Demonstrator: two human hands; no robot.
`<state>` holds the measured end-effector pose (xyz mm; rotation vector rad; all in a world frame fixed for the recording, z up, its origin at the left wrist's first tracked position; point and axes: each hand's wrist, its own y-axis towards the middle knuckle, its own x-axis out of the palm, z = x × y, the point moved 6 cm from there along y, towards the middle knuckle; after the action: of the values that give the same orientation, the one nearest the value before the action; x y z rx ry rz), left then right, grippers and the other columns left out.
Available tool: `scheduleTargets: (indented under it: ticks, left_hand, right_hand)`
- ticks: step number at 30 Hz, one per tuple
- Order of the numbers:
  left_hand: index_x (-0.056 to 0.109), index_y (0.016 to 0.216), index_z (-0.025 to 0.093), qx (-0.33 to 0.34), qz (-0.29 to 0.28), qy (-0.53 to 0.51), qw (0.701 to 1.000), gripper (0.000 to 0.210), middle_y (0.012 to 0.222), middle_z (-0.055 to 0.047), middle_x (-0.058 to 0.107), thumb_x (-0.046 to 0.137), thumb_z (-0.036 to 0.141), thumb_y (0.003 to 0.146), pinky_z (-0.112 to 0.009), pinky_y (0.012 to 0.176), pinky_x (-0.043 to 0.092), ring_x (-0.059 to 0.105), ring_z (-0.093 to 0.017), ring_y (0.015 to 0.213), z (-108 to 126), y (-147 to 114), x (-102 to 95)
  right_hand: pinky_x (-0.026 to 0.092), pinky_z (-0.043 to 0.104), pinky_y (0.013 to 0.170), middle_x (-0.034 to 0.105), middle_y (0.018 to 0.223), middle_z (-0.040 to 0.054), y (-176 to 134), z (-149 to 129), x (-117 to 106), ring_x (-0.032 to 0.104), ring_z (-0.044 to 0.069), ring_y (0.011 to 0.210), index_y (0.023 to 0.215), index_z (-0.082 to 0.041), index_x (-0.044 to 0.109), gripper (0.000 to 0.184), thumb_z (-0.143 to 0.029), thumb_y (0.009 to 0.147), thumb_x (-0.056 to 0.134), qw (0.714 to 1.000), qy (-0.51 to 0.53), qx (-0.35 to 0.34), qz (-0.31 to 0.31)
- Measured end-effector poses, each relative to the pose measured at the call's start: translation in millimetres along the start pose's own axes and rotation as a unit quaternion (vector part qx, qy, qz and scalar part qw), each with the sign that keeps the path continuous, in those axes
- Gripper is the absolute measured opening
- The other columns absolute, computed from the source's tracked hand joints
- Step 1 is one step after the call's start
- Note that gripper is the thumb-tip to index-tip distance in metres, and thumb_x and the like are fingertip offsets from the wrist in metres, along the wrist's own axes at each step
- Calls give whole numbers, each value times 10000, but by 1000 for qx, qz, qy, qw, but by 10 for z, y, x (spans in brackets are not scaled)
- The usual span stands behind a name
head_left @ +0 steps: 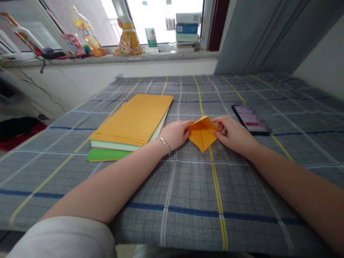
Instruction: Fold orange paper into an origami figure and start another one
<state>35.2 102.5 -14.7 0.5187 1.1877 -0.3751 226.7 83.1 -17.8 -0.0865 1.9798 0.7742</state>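
A folded piece of orange paper (203, 138) is held just above the checked cloth, one point turned towards me and a partly opened fold along its top. My left hand (176, 134) pinches its left corner between thumb and fingers; a silver bangle circles that wrist. At the right corner, my right hand (232, 134) grips the paper with thumb and fingers. Left of my left hand lies a stack of coloured paper (134, 118), orange on top with white and green sheets beneath. A phone (249, 120) with a lit, partly blurred screen lies beyond my right hand.
The surface wears a grey checked tablecloth (193, 186) with yellow, white and blue lines. Behind it, a windowsill (102, 61) holds bottles, a green-and-white packet (151, 39) and stacked boxes (187, 30). A grey curtain (258, 36) hangs at the back right.
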Motion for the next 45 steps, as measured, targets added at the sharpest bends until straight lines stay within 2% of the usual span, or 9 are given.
scheduleTargets:
  ticks: [5,10,13,18,26,33,38,41,45]
  left_hand:
    - [363,1482,190,-55,13,-193,980,685,1193,-104,689,645,302,868,-346,855,548,678,-212,988,-134,47,127]
    - [247,1519,150,-79,-19,-322,943,736,1120,-116,707,587,166,867,-292,722,559,682,-149,795,-174,87,306]
    - [356,1470,137,-82,-26,-253,964,666,1171,-122,689,589,160,846,-311,774,555,682,-163,832,-153,66,262]
    - [458,1423,196,-54,-43,-55,996,521,1169,-90,700,514,221,905,-365,913,505,667,-229,1035,-58,10,130]
    - [459,1430,238,-2,-37,130,991,442,999,-76,740,368,287,1000,-316,733,506,707,-225,877,26,-25,85]
    - [442,1440,207,40,-21,162,986,471,1008,-69,734,408,197,970,-297,772,505,696,-214,935,92,-33,49]
    - [357,1506,278,-19,-40,93,995,569,1100,-60,728,423,203,946,-299,791,509,694,-201,935,-34,-9,34]
    - [463,1444,249,-1,-58,47,997,525,1231,-67,688,432,176,925,-303,874,498,667,-205,1054,-62,1,56]
    - [343,1518,251,44,-56,84,994,564,1213,-76,685,403,190,960,-323,893,488,664,-207,1037,-9,-23,78]
  right_hand:
    - [467,327,631,617,834,36,-6,28,-57,611,198,749,940,-219,534,133,-232,824,596,998,6,58,27]
    - [417,308,583,620,746,0,-12,70,-34,589,174,656,939,-231,517,133,-256,831,589,991,0,131,-11]
    - [368,300,540,608,712,-7,-9,109,-8,570,173,631,891,-235,507,108,-249,822,588,987,-41,146,-58]
    - [377,305,565,609,784,20,4,152,51,565,182,680,854,-227,508,98,-255,818,595,988,-76,76,-110]
    - [460,335,684,638,967,72,-2,36,-18,609,210,815,1051,-193,577,217,-209,835,581,996,-72,5,-45]
    - [469,360,669,681,911,69,-10,-90,-151,640,246,870,886,-205,612,126,-280,914,515,990,-139,-3,16]
    - [510,362,762,709,1130,60,-17,-119,-91,643,244,1023,886,-210,622,112,-181,874,514,984,-148,-81,-53]
    - [518,395,834,697,1213,47,-30,-90,-33,629,251,1089,959,-221,636,173,-172,886,488,977,-145,-103,-114]
    - [529,416,868,678,1253,43,-29,-43,-19,632,244,1097,953,-234,626,171,-163,859,501,983,-110,-72,-129]
